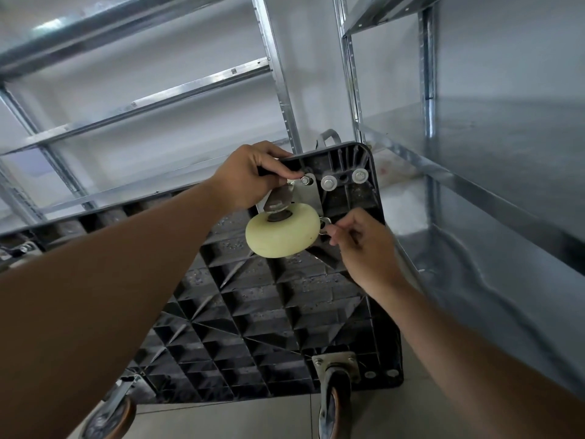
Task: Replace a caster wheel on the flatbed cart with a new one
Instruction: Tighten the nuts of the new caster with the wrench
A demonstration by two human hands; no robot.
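Observation:
The black flatbed cart (253, 312) stands tipped up with its ribbed underside toward me. A cream-coloured caster wheel (281, 231) on a silver mounting plate (307, 194) sits at the cart's upper corner. My left hand (250, 177) grips the plate's top edge, thumb next to a bolt nut (305, 180). My right hand (364, 245) pinches a small metal fastener (324, 224) at the plate's lower right corner, just beside the wheel. Two large washered bolts (329, 183) sit to the right of the plate.
Two older brown-rimmed casters (335, 403) (110, 416) are bolted at the cart's lower corners. Metal shelving uprights (278, 74) stand behind the cart, and a galvanised shelf unit (474, 191) crowds the right side. The floor (221, 419) is grey tile.

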